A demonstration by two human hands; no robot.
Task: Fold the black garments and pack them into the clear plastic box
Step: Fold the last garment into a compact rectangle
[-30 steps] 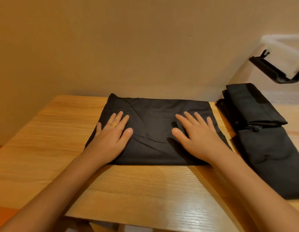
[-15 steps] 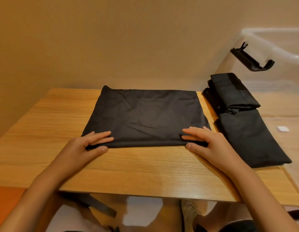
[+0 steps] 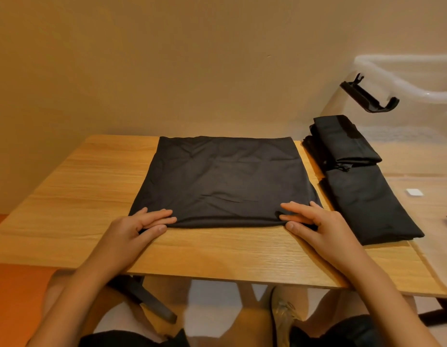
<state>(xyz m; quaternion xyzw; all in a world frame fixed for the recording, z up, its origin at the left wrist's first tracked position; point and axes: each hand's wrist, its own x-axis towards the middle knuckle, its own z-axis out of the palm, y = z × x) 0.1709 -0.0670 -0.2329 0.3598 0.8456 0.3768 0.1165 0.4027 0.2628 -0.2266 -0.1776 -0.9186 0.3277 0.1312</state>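
Note:
A black garment (image 3: 225, 179) lies flat on the wooden table (image 3: 74, 196), folded into a rectangle. My left hand (image 3: 134, 229) pinches its near left corner, fingers on top and thumb at the edge. Near the right corner, my right hand (image 3: 315, 224) pinches the near edge the same way. A second folded black garment (image 3: 362, 196) lies to the right, partly inside the clear plastic box (image 3: 402, 81), seen through its wall.
A black latch (image 3: 367, 96) sticks out from the box's rim at the upper right. A small white tag (image 3: 414, 192) lies near the box. A beige wall stands close behind the table. My knees and a table leg show below the near edge.
Both hands slid back from the middle of the garment to its near edge and now pinch the two near corners. The view has tilted down.

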